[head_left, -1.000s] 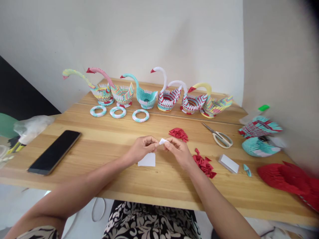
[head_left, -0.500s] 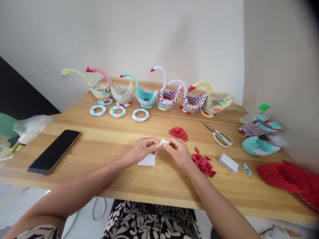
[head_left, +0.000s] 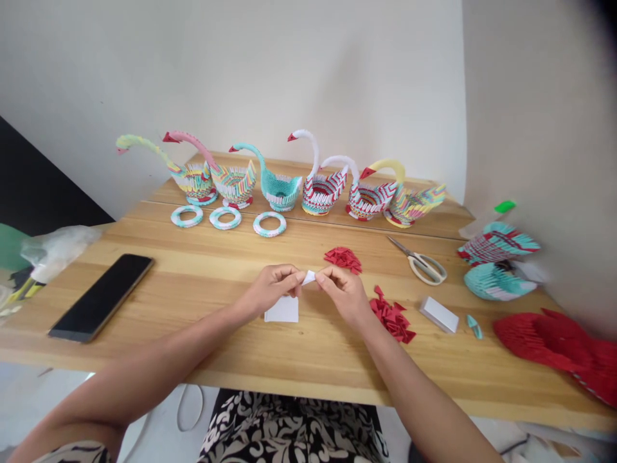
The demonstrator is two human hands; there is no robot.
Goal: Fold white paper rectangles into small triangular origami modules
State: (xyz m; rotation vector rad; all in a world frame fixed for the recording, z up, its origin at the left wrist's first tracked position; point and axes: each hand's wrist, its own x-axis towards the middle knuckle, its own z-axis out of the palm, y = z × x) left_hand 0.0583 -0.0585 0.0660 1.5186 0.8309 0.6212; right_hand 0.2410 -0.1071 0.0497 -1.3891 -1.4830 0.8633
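Head: two hands (head_left: pixel 270 292) (head_left: pixel 344 292), one folded paper (head_left: pixel 308 277)

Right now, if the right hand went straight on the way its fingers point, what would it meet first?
Probably the left hand: the right hand points leftward at it, with only the small white paper piece they both pinch between them.

Pale walls (head_left: pixel 289 58) meet at a corner; wooden table (head_left: pixel 193 283) below.
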